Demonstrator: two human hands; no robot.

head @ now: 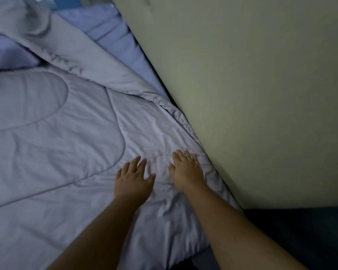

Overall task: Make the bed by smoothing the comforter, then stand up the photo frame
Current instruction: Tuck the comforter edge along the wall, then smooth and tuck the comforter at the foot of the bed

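Note:
A pale lilac quilted comforter [53, 145] covers the bed and is creased near the wall side. My left hand [134, 179] lies flat on it with fingers spread. My right hand [186, 169] presses flat on the wrinkled edge of the comforter right beside the wall. Both hands hold nothing. At the upper left the comforter is folded back in a thick ridge. No photo frame is in view.
A pale green wall [252, 84] runs along the bed's right side. A blue fitted sheet [117, 36] shows at the top beyond the folded comforter. A lilac pillow [6, 53] lies at the far left. Dark floor or bed base [300, 230] sits at the lower right.

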